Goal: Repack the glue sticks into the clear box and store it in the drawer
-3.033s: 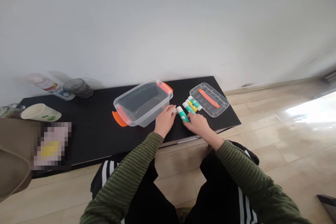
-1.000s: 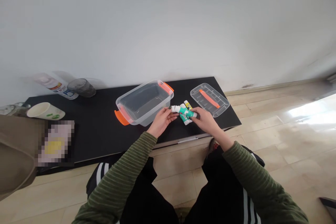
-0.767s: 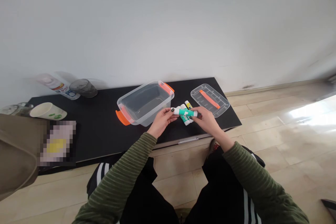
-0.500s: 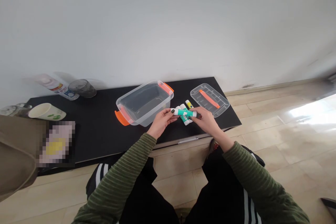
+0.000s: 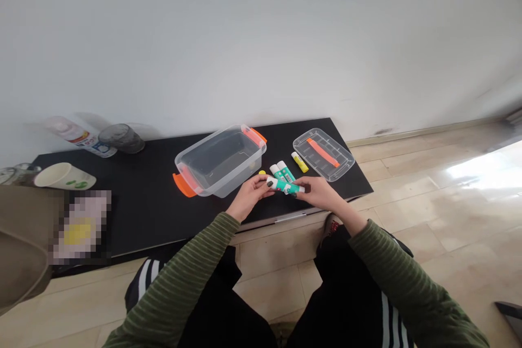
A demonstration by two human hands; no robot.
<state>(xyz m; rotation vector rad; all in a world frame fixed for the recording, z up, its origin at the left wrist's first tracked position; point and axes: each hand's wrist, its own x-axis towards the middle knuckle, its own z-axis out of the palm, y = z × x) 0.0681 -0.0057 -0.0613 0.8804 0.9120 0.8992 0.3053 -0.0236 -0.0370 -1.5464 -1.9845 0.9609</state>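
Note:
Between my two hands I hold a green-and-white glue stick over the front edge of the black tabletop. My left hand pinches its left end, and my right hand grips its right end. Just behind it, two more green-and-white glue sticks lie side by side. A yellow glue stick rests to their right. Past my left fingers shows part of a small yellow thing, mostly hidden. A clear plastic box with orange latches stands open, behind and left of my left hand.
The box's clear lid with an orange handle lies at the right end. Leftward stand a dark glass, a spray can and a paper cup. A blurred packet and a brown bag-like shape are nearest me.
My hands and the held glue stick have come slightly lower and toward me. More of the glue sticks behind shows, and the small yellow thing has come into view.

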